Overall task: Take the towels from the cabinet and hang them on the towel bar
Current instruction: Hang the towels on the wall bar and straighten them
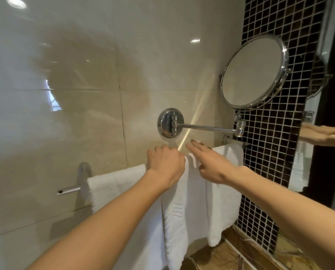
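Observation:
White towels hang side by side over the metal towel bar (69,190) on the beige tiled wall: a wide left towel (116,189), a narrower middle towel (182,215) and a right towel (224,201). My left hand (165,165) is closed over the top fold of the middle towel at the bar. My right hand (209,163) lies just to its right with fingers stretched out flat, touching the top of the towels. The bar is covered by cloth except at its left end and right bracket (233,142).
A round chrome mirror (254,72) on a swing arm (207,128) sticks out from the wall just above the hands. Dark mosaic tiles (275,152) and a wall mirror edge are on the right. A brown marble counter (240,256) lies below.

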The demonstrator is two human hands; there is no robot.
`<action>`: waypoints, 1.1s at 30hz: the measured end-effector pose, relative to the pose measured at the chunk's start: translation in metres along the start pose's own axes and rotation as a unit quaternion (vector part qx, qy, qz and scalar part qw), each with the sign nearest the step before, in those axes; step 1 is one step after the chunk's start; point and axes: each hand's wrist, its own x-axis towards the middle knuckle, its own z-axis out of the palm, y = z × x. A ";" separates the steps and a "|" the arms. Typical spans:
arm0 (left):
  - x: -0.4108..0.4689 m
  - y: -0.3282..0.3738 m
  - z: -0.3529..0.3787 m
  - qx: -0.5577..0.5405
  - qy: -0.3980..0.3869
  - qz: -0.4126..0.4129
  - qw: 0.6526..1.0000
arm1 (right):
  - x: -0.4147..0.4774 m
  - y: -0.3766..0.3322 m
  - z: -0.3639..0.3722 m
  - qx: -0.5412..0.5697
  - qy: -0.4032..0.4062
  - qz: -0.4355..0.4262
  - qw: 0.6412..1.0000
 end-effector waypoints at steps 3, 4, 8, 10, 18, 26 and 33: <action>-0.009 -0.028 -0.010 -0.009 -0.067 -0.021 0.997 | 0.007 -0.020 0.002 -0.010 -0.016 -0.036 0.999; -0.013 -0.035 -0.010 -0.013 -0.094 -0.020 0.995 | 0.008 -0.025 0.003 -0.020 -0.020 -0.042 0.999; -0.020 -0.052 -0.006 -0.013 -0.134 0.012 0.991 | 0.005 -0.032 0.006 -0.042 -0.053 -0.040 0.997; -0.019 -0.053 -0.003 -0.016 -0.122 0.026 0.992 | 0.003 -0.032 0.008 -0.042 -0.050 -0.033 0.997; -0.012 -0.046 -0.001 0.039 -0.095 0.054 0.993 | 0.004 -0.023 0.010 -0.034 -0.054 -0.021 0.998; -0.016 -0.053 -0.001 0.053 -0.077 0.068 0.993 | 0.004 -0.023 0.003 -0.042 -0.048 -0.013 0.998; -0.019 -0.061 -0.002 0.073 -0.079 0.075 0.991 | -0.004 -0.025 0.003 -0.055 -0.057 -0.010 0.997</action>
